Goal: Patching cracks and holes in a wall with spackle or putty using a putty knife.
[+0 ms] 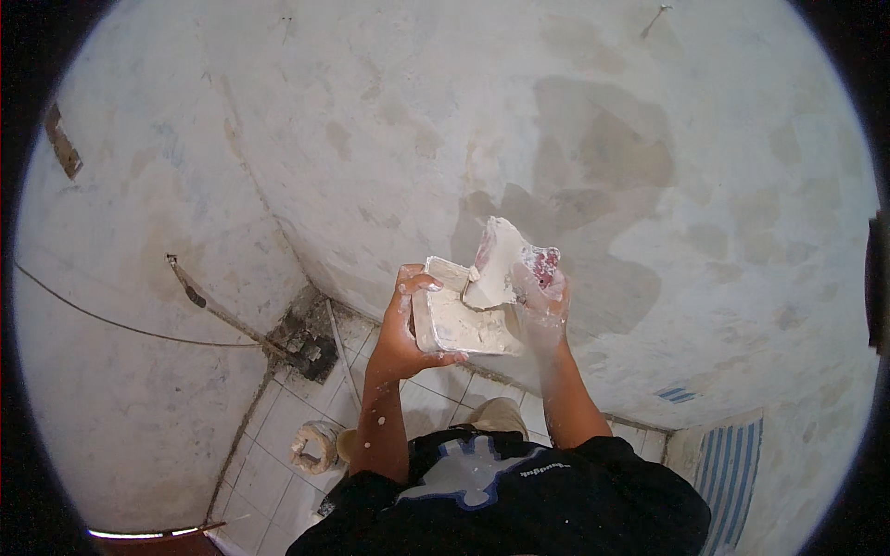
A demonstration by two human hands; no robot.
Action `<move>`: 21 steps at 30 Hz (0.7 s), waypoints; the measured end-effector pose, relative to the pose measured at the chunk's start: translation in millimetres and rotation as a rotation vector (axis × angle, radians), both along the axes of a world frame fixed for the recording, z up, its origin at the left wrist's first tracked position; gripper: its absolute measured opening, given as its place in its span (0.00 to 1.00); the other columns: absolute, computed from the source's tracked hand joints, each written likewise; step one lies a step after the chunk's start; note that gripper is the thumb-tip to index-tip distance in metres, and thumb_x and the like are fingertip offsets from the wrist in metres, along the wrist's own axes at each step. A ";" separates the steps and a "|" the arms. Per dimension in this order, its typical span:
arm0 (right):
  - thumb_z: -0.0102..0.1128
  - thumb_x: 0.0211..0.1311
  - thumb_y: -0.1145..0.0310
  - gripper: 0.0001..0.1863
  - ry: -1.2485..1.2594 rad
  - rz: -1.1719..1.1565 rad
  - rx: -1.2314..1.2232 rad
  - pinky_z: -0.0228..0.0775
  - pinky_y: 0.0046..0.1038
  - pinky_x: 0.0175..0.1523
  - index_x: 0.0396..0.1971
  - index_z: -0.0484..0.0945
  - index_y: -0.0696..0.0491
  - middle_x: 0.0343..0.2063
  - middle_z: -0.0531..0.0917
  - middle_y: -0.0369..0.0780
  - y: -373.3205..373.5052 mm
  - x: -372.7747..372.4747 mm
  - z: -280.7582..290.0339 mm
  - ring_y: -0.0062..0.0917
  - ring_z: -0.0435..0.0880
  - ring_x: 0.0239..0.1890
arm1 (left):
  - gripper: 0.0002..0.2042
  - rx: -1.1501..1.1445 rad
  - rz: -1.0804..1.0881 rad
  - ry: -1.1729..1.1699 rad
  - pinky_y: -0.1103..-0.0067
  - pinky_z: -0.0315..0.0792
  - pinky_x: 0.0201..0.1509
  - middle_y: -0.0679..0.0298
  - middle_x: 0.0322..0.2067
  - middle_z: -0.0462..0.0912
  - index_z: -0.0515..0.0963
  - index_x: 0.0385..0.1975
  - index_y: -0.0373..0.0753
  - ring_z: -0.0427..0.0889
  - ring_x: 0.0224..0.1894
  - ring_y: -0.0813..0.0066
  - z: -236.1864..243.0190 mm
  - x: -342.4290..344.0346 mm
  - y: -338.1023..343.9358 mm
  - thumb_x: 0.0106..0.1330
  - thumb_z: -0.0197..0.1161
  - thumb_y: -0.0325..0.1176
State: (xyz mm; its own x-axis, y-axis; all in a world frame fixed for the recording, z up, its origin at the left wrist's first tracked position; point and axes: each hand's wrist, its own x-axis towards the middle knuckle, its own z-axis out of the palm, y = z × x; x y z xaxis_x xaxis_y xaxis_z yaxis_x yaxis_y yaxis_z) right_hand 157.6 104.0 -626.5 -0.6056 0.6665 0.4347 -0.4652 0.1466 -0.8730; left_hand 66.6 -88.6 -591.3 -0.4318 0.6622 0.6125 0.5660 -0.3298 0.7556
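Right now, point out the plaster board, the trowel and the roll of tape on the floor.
plaster board (464, 326), head view, on its plaster-covered top face.
trowel (496, 264), head view, on the middle of its coated blade.
roll of tape (315, 447), head view, on its outer ring.

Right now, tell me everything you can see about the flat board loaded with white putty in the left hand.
The board is a flat, roughly rectangular plate, smeared and heaped with thick white putty, its edges caked too. The left hand grips its left edge, thumb on top, holding it about level at chest height before the patched plaster wall. The right hand presses a putty-coated trowel blade, tilted upward, onto its far right part. Its material under the putty cannot be told.
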 end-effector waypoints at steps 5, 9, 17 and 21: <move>0.58 0.60 0.71 0.12 0.251 0.463 -0.485 0.75 0.24 0.39 0.41 0.77 0.62 0.35 0.83 0.38 21.8 4.8 17.3 0.20 0.82 0.34 | 0.43 -0.037 -0.106 -0.033 0.71 0.61 0.61 0.59 0.52 0.64 0.64 0.51 0.42 0.64 0.58 0.66 3.2 13.2 7.4 0.30 0.83 0.34; 0.55 0.62 0.71 0.13 0.343 0.588 -0.628 0.78 0.25 0.39 0.44 0.76 0.61 0.36 0.83 0.39 54.5 25.7 48.7 0.22 0.84 0.36 | 0.44 -0.040 -0.062 0.127 0.70 0.60 0.62 0.56 0.55 0.61 0.62 0.51 0.45 0.64 0.58 0.61 7.3 6.4 26.7 0.30 0.83 0.33; 0.56 0.60 0.73 0.13 0.218 0.421 -0.396 0.76 0.24 0.43 0.44 0.75 0.61 0.37 0.83 0.40 92.8 58.0 101.9 0.21 0.83 0.37 | 0.37 0.003 -0.052 0.443 0.64 0.70 0.57 0.49 0.58 0.62 0.63 0.43 0.49 0.67 0.60 0.52 76.5 -2.9 44.3 0.33 0.82 0.31; 0.58 0.58 0.74 0.11 0.017 0.360 -0.302 0.76 0.20 0.36 0.41 0.77 0.61 0.31 0.82 0.39 97.3 69.5 128.5 0.18 0.82 0.31 | 0.32 0.016 -0.154 0.562 0.62 0.70 0.58 0.50 0.57 0.64 0.65 0.40 0.48 0.66 0.61 0.47 104.2 -1.7 43.6 0.36 0.80 0.29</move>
State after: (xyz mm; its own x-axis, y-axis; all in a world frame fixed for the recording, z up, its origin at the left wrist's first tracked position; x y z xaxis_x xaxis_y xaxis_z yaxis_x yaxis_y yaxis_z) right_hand 227.1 201.3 -498.0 -0.8160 0.5136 0.2652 -0.4544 -0.2864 -0.8435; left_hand 64.9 -45.0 -487.1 0.0636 0.6805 0.7300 0.8233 -0.4492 0.3470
